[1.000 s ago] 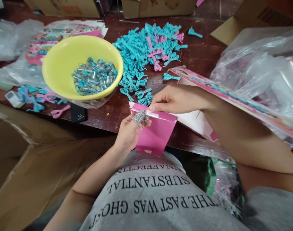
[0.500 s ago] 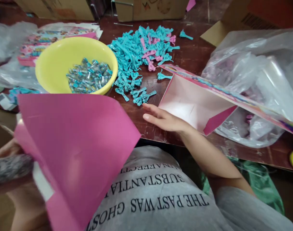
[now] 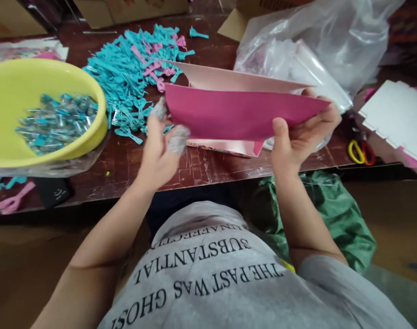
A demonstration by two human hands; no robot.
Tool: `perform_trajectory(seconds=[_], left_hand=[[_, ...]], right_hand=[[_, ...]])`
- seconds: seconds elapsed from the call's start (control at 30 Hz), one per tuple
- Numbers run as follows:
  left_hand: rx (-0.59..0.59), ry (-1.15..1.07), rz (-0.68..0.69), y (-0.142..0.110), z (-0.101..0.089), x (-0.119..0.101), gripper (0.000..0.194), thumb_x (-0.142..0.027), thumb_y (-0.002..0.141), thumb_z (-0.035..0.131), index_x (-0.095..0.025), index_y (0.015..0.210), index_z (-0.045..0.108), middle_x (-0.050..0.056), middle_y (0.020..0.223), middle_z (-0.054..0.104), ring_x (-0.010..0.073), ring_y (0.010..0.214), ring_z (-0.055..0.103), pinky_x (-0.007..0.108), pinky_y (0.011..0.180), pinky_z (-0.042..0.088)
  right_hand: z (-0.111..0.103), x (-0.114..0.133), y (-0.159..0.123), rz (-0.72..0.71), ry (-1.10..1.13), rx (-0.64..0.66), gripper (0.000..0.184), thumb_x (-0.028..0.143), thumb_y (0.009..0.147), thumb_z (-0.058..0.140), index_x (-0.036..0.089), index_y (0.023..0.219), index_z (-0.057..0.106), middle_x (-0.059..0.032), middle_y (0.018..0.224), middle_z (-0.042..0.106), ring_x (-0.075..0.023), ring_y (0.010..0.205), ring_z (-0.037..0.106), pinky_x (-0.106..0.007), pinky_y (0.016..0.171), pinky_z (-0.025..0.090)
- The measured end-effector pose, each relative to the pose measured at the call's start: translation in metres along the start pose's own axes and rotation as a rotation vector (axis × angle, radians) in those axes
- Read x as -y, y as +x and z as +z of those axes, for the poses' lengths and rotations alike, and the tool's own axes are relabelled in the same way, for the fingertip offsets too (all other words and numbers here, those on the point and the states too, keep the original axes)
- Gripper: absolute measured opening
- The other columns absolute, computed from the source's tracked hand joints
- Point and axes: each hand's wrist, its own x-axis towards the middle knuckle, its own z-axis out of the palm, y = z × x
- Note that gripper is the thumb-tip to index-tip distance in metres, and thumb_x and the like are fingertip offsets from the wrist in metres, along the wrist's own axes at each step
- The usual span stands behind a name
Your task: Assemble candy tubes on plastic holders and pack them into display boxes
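A bright pink cardboard sheet (image 3: 242, 114) is held lengthwise above the table's front part. My right hand (image 3: 302, 132) grips its right end, thumb on the near face and fingers behind. At the left end is my left hand (image 3: 163, 146), thumb and fingers apart around the sheet's edge; whether it touches the sheet is unclear. Grey coverings wrap its thumb and a fingertip. Behind and below the sheet stands an open cardboard box (image 3: 235, 80) with a pale pink inside, mostly hidden by the sheet.
A yellow basin (image 3: 81, 82) holds small clear capsules with blue ends (image 3: 57, 121). Blue and pink plastic clip-like pieces (image 3: 119, 73) lie heaped beyond. To the right are a clear plastic bag (image 3: 263, 50), scissors (image 3: 361, 151) and white cardboard (image 3: 396, 114). A dark device (image 3: 54, 191) lies front left.
My left hand has brought the pink sheet from the left over to the box. My right hand has taken its right end; my left hand has loosened. The view has swung right.
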Motion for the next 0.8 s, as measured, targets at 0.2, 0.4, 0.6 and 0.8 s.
perform_trajectory(seconds=[0.2,0.4,0.6,0.8], left_hand=[[0.138,0.18,0.12,0.061,0.04,0.071,0.055,-0.044,0.078,0.094,-0.025,0.124,0.069,0.012,0.135,0.068,0.0308,0.128,0.063,0.043,0.113,0.051],[0.082,0.51,0.119,0.028,0.002,0.104,0.049,-0.045,0.081,0.09,-0.016,0.114,0.066,0.015,0.107,0.074,0.0351,0.116,0.07,0.05,0.112,0.049],[0.114,1.126,0.554,0.024,0.005,0.088,0.049,-0.056,0.101,0.062,-0.016,0.131,0.064,0.024,0.146,0.065,0.0413,0.142,0.057,0.061,0.123,0.038],[0.613,1.212,0.653,0.086,0.064,0.1,0.071,-0.072,0.104,0.046,-0.02,0.15,0.061,0.019,0.161,0.057,0.0398,0.153,0.048,0.058,0.131,0.026]], right_hand=[[0.011,-0.044,-0.02,0.077,-0.04,0.102,0.081,0.064,0.106,0.032,0.023,0.174,0.014,-0.0212,0.17,0.035,-0.0295,0.16,0.04,-0.054,0.127,0.041],[0.005,-0.067,-0.041,0.099,0.145,0.13,0.064,0.056,0.107,0.05,0.024,0.161,0.042,-0.02,0.164,0.049,-0.026,0.155,0.048,-0.048,0.129,0.039],[0.011,-0.081,-0.029,0.034,0.254,0.023,0.046,0.051,0.11,0.051,0.027,0.15,0.052,-0.0136,0.149,0.064,-0.0254,0.141,0.062,-0.05,0.122,0.047],[0.012,-0.091,-0.023,0.037,0.167,0.006,0.046,0.05,0.112,0.043,0.025,0.15,0.051,-0.0156,0.143,0.065,-0.0262,0.136,0.065,-0.051,0.118,0.05]])
